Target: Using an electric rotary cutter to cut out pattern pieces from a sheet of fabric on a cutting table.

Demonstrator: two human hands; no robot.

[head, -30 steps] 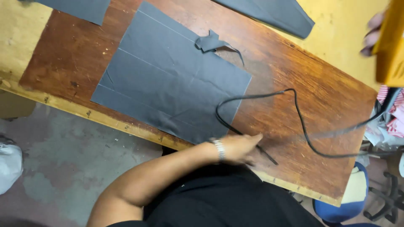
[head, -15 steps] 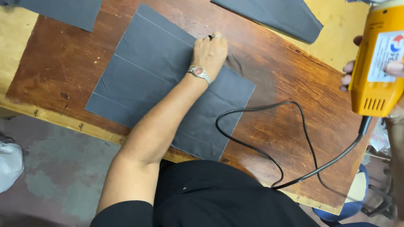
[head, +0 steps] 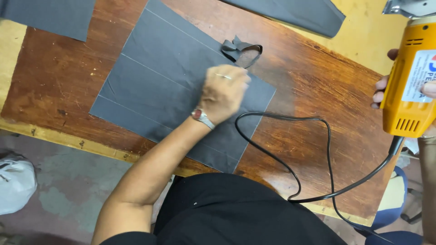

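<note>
Two hands; left hand (head: 223, 92) fingers curled on grey fabric (head: 172, 81), right hand (head: 386, 90) fingers gripping yellow cutter (head: 408, 86)

The right hand (head: 383, 90) is mostly behind the yellow tool (head: 408, 86), itself cut by the right edge. The left hand (head: 222, 93) is blurred, covering part of the cloth (head: 159, 86). 2 more cloths (head: 290, 13) run off the top.

— I'm seeing a dark grey fabric panel (head: 172, 86) crossed by thin pale chalk lines, lying on a reddish-brown tabletop (head: 318, 90).

— And I'm noticing the yellow-orange power tool (head: 408, 86) trailing a black cord (head: 313, 154), plus a silver wristwatch with a red face (head: 202, 118).
</note>
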